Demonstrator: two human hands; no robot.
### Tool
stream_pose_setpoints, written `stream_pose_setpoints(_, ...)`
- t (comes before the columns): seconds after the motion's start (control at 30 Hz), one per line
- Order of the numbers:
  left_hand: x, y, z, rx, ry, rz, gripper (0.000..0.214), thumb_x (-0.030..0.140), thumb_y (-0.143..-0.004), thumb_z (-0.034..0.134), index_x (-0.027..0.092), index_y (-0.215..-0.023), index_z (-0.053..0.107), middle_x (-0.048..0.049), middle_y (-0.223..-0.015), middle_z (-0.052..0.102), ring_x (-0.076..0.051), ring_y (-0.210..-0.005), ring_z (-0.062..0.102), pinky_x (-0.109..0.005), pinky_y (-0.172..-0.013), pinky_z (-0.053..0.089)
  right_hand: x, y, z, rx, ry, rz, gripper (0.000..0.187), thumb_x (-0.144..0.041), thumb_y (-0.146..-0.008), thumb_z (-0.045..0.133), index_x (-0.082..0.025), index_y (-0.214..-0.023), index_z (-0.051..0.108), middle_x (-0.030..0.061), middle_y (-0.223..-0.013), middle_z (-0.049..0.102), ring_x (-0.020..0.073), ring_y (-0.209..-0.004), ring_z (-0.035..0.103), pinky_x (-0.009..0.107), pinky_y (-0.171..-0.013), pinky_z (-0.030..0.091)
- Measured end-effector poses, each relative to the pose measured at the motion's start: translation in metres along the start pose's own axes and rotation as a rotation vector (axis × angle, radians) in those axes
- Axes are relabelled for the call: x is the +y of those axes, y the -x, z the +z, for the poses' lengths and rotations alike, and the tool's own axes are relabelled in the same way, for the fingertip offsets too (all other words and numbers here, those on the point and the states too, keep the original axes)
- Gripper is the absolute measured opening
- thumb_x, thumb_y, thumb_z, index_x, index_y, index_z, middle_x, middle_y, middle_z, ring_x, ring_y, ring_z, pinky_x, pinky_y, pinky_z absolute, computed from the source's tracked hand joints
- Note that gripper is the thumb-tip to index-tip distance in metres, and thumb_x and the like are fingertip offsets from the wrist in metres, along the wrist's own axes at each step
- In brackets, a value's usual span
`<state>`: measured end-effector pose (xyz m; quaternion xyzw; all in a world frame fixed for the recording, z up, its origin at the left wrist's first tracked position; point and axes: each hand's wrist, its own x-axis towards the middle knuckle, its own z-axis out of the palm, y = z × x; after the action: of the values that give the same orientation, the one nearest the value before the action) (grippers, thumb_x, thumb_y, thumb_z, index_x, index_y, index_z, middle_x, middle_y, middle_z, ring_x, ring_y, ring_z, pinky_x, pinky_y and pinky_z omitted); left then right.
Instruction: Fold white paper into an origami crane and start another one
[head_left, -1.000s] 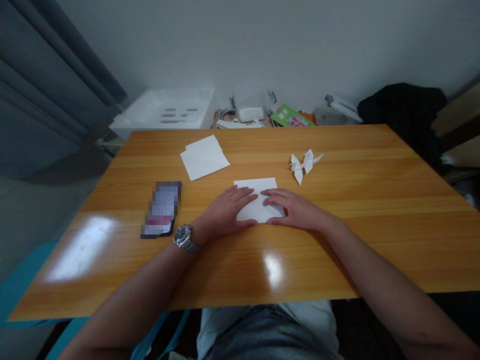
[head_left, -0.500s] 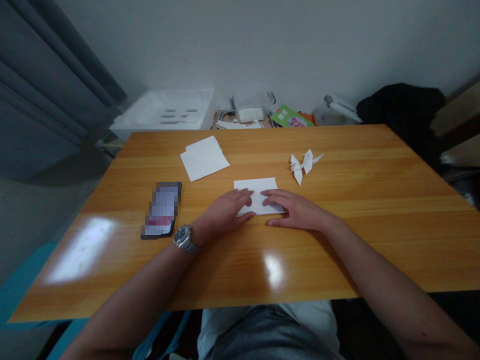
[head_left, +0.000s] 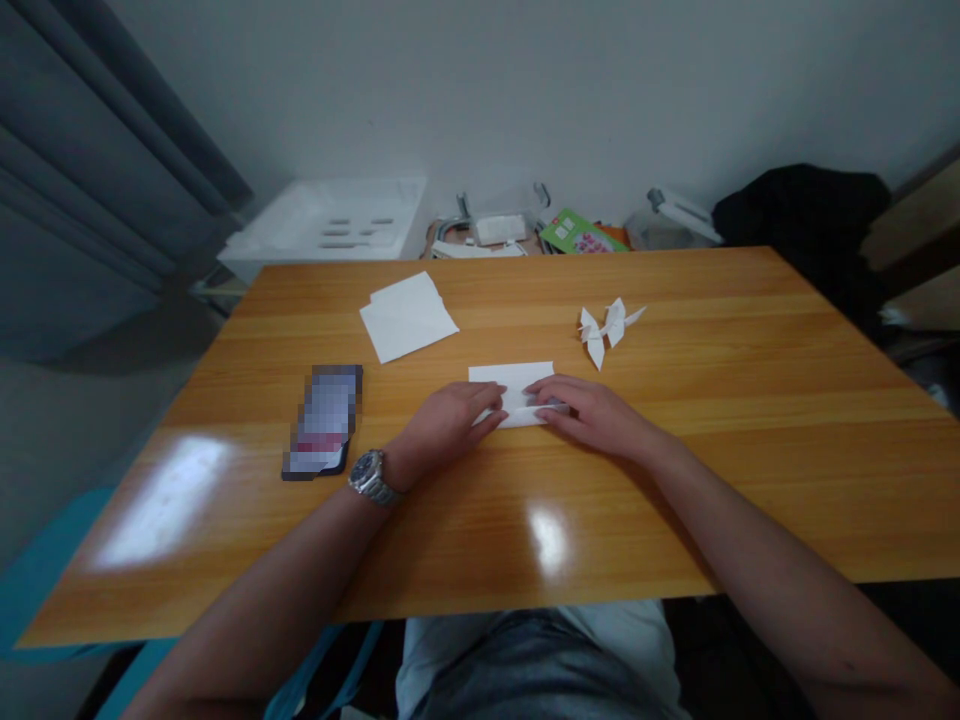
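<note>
A sheet of white paper (head_left: 517,375) lies in front of me on the wooden table, its near edge lifted and bent up along a fold. My left hand (head_left: 459,415) grips the left end of that edge, thumb in front and fingers behind. At the right end, my right hand (head_left: 592,412) pinches the same edge between thumb and fingers. Both hands are closed on the paper, and the fingers partly hide its ends.
Loose white sheets (head_left: 411,318) lie at the back left of the table (head_left: 750,400). Two folded paper cranes (head_left: 606,330) stand at the back right. A phone (head_left: 324,420) rests on the left. Behind the table are a white tray (head_left: 337,215) and a green booklet (head_left: 577,235).
The near edge of the paper has come up off the table and bends away from me. My right thumb has moved up onto that edge; my left hand has barely shifted.
</note>
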<state>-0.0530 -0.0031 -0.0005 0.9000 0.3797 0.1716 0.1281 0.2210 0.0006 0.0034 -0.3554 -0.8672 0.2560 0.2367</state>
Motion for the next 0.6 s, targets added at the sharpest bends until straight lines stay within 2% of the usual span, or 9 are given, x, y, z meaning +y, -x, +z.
stream_pose_setpoints(0.33, 0.0053, -0.0042, 0.0012, -0.007, -0.004, -0.115, 0.031, 0.042, -0.108, 0.045, 0.021, -0.114, 0.066, -0.0067, -0.105, 0.075, -0.024, -0.095, 0.072, -0.036, -0.084, 0.055, 0.0012, -0.0031, 0.0044, 0.087, -0.053, 0.08, 0.012, -0.031, -0.1, 0.058, -0.022, -0.103, 0.066, 0.0087, -0.112, 0.073, 0.0224, -0.102, 0.068, 0.038, -0.091, 0.053)
stream_pose_setpoints(0.6, 0.005, -0.0103, 0.0045, 0.066, 0.064, -0.103, 0.022, 0.036, -0.106, 0.048, 0.021, -0.112, 0.062, -0.0058, -0.112, 0.07, -0.021, -0.102, 0.068, -0.033, -0.087, 0.054, 0.0036, -0.0066, 0.0091, 0.161, -0.02, 0.135, 0.01, -0.03, -0.098, 0.062, -0.022, -0.099, 0.069, 0.0077, -0.102, 0.073, 0.0226, -0.093, 0.067, 0.036, -0.083, 0.051)
